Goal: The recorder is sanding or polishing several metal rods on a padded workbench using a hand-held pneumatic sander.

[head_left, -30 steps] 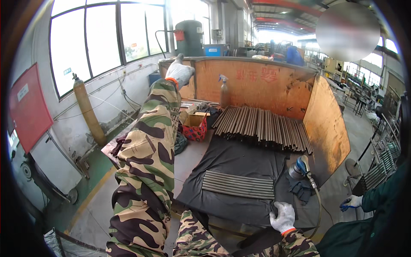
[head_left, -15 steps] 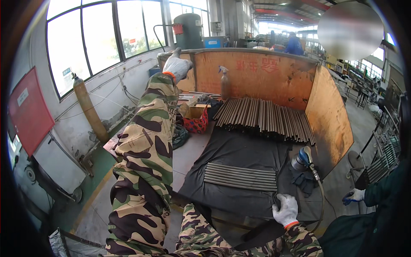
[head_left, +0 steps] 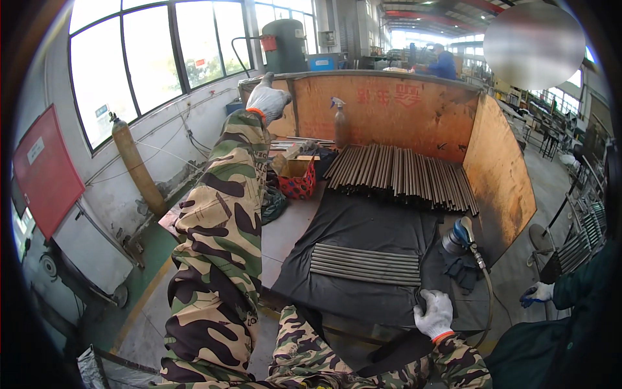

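Observation:
My left arm, in a camouflage sleeve, reaches far forward. At its end my left hand [head_left: 269, 102], in a pale work glove, is before the left corner of the orange-brown wooden panel [head_left: 376, 107]. One finger stretches forward and another digit stands out to the right; nothing held shows. Low on the right, my right hand [head_left: 434, 314], also gloved, rests at the black cloth [head_left: 363, 223], thumb and fingers apart. On the cloth, several grey metal rods [head_left: 366, 264] lie side by side. Behind them a large pile of brownish rods [head_left: 402, 175] stretches along the panel.
An air-hosed sander-like tool [head_left: 461, 235] stands right of the cloth. A spray bottle [head_left: 339, 123] and a red patterned box [head_left: 298, 180] are behind. At the right edge is another person's gloved hand [head_left: 538, 294]. A gas cylinder [head_left: 137, 165] leans by the left wall.
My hands hold almost the same pose. The view has shifted very slightly. A person in blue in the background has changed posture.

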A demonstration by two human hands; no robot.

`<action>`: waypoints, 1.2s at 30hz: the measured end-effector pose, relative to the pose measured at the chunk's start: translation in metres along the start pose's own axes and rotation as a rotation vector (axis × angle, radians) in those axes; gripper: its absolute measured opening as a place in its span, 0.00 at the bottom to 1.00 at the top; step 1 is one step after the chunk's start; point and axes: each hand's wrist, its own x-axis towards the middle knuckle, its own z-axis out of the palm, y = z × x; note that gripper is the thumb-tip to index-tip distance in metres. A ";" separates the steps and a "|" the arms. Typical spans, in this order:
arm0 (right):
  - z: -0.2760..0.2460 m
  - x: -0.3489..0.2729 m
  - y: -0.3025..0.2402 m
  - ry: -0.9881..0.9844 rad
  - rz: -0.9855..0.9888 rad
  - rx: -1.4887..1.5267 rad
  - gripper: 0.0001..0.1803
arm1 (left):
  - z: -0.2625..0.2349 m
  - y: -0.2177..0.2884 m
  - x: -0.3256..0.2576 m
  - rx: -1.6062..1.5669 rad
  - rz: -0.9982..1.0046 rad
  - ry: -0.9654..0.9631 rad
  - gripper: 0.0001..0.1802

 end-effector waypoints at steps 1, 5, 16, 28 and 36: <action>0.002 0.004 -0.005 -0.003 -0.019 0.018 0.25 | -0.003 -0.016 -0.005 -0.006 -0.001 0.001 0.15; -0.009 -0.002 0.000 -0.002 0.041 -0.026 0.25 | -0.007 0.041 0.003 -0.294 -0.095 -0.001 0.16; -0.003 0.001 -0.005 0.026 -0.015 -0.002 0.26 | -0.029 0.027 -0.007 -0.173 -0.141 -0.088 0.18; -0.008 -0.003 -0.003 0.005 0.022 -0.033 0.26 | -0.023 0.025 0.002 -0.291 -0.122 0.087 0.22; -0.011 -0.010 0.008 -0.007 0.059 -0.062 0.26 | 0.009 0.049 0.025 -0.701 -0.254 0.072 0.48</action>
